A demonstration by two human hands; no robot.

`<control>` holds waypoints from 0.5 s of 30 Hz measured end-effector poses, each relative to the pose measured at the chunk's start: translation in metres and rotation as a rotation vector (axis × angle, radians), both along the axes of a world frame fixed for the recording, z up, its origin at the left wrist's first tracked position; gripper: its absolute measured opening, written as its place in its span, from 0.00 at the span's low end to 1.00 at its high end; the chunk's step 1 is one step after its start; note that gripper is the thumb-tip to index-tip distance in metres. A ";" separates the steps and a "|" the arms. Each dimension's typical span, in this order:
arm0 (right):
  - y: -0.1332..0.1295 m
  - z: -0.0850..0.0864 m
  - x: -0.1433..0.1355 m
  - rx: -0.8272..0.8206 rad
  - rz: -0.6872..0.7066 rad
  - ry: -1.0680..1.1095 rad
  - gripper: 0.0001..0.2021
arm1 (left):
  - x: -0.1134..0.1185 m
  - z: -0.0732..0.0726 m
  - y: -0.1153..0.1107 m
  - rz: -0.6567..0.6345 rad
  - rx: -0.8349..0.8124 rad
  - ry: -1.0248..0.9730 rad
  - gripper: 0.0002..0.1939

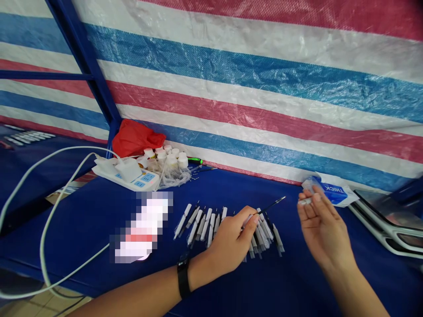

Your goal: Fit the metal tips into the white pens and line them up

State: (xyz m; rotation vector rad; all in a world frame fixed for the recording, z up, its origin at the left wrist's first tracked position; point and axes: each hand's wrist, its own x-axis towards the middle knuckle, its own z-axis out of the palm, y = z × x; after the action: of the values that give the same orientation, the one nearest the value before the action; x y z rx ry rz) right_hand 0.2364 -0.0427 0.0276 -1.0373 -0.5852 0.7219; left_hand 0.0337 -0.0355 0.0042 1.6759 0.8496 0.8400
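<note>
My left fingers (234,237) pinch a thin, dark, silver-tipped rod (271,204) by the wrapped sticks (206,224); right of those, my right fingers (324,218) curl round something whitish (306,201).

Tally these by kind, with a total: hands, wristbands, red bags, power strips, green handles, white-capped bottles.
Hands: 2 (left hand, right hand)
Wristband: 1
Red bag: 1
Power strip: 1
Green handle: 1
Total: 6, without the white-capped bottles, which overlap too much to count.
</note>
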 end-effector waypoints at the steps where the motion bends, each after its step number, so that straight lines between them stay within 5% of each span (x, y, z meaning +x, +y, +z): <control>1: -0.001 -0.001 -0.004 -0.050 0.067 -0.004 0.22 | 0.000 0.000 0.000 0.005 -0.001 -0.003 0.17; 5: -0.008 -0.003 -0.033 -0.233 0.445 -0.043 0.20 | 0.002 -0.002 0.001 -0.002 0.056 -0.007 0.17; 8: -0.012 -0.004 -0.044 -0.229 0.553 -0.095 0.17 | 0.002 -0.001 0.001 -0.024 0.077 0.020 0.16; 15: -0.001 0.006 -0.007 -0.034 0.090 0.000 0.21 | -0.001 0.001 -0.001 -0.020 0.007 -0.003 0.12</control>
State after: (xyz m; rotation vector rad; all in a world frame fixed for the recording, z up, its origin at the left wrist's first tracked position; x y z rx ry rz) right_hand 0.2290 -0.0437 0.0335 -1.0477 -0.6244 0.8129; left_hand 0.0327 -0.0367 0.0056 1.6862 0.8267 0.8325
